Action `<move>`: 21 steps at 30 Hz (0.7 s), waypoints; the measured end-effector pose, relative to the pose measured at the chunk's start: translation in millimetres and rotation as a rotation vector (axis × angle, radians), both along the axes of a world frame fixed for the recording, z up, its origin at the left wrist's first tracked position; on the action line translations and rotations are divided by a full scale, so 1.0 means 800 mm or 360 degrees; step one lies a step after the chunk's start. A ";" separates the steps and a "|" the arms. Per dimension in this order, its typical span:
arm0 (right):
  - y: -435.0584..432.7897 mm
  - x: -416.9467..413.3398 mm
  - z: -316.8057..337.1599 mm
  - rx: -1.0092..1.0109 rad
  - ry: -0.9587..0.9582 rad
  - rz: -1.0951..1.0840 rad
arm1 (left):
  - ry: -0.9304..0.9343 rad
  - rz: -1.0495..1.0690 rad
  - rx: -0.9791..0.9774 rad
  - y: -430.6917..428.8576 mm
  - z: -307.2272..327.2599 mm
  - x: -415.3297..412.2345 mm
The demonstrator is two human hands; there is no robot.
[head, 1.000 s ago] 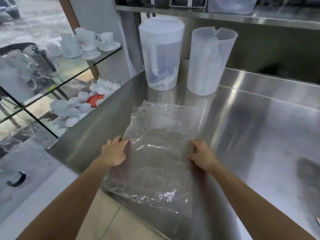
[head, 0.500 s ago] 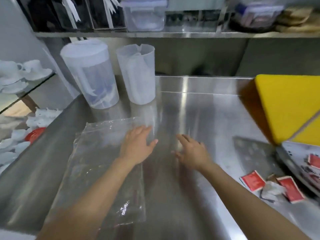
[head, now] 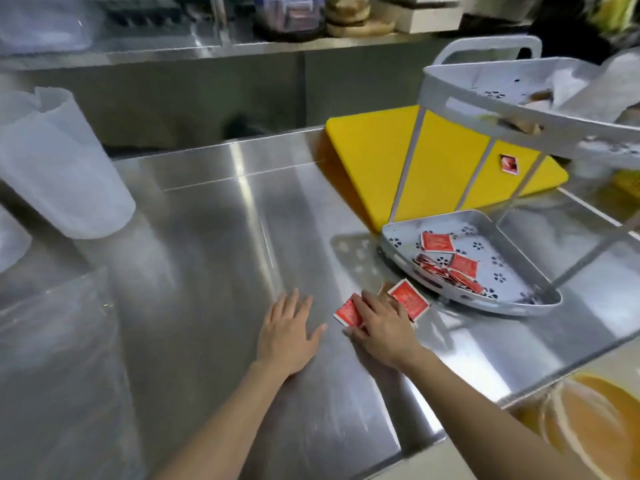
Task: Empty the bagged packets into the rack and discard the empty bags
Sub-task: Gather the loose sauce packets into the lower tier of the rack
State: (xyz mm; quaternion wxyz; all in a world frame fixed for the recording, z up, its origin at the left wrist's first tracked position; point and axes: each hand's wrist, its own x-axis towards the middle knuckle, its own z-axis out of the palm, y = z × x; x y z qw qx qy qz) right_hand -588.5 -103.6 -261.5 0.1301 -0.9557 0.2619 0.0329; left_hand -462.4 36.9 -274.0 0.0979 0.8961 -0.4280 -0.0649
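Observation:
A white two-tier rack (head: 401, 252) stands on the steel counter at the right; its lower tray holds several red packets (head: 437, 242). Two red packets (head: 410, 299) lie loose on the counter just left of that tray. My right hand (head: 381, 327) rests flat over them, fingers spread, covering part of one packet (head: 346, 311). My left hand (head: 287, 336) lies flat and open on bare steel beside it. The empty clear plastic bag (head: 59, 358) lies flat at the far left of the counter, apart from both hands.
A yellow cutting board (head: 374, 157) lies behind the rack, with one red packet (head: 509, 163) on it. A translucent jug (head: 55, 168) stands at the back left. The counter's front edge (head: 433, 441) runs close below my arms. An orange bin (head: 588, 420) sits below right.
The view swung right from the bag to the rack. Both hands left the bag and slid right along the counter; my right hand now lies on the loose packets.

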 end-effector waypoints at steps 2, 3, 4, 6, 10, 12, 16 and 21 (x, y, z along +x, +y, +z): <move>0.002 -0.001 -0.004 -0.0031 -0.0062 0.0012 | -0.0073 0.0034 -0.0011 0.004 -0.011 -0.004; 0.003 0.000 -0.003 -0.0030 -0.0111 -0.0008 | -0.0111 0.0036 -0.0019 0.006 -0.014 -0.004; 0.004 0.002 -0.001 -0.0023 -0.0143 -0.0032 | -0.0133 0.0030 -0.0031 0.007 -0.015 -0.004; 0.006 0.007 0.004 0.0013 -0.0170 -0.0105 | -0.0141 0.0021 -0.0073 0.009 -0.016 -0.003; 0.008 0.020 0.017 0.0256 -0.0143 -0.0411 | -0.0165 0.0021 -0.0083 0.009 -0.018 -0.004; 0.007 0.027 0.023 0.0399 -0.0085 -0.0478 | -0.0172 0.0026 -0.0075 0.009 -0.018 -0.004; 0.001 0.024 0.037 0.0709 -0.0183 -0.0403 | -0.0139 0.0054 -0.0038 0.006 -0.018 -0.004; -0.029 0.001 0.069 0.0794 -0.0381 -0.0512 | -0.0052 0.0049 -0.0057 -0.021 -0.012 -0.020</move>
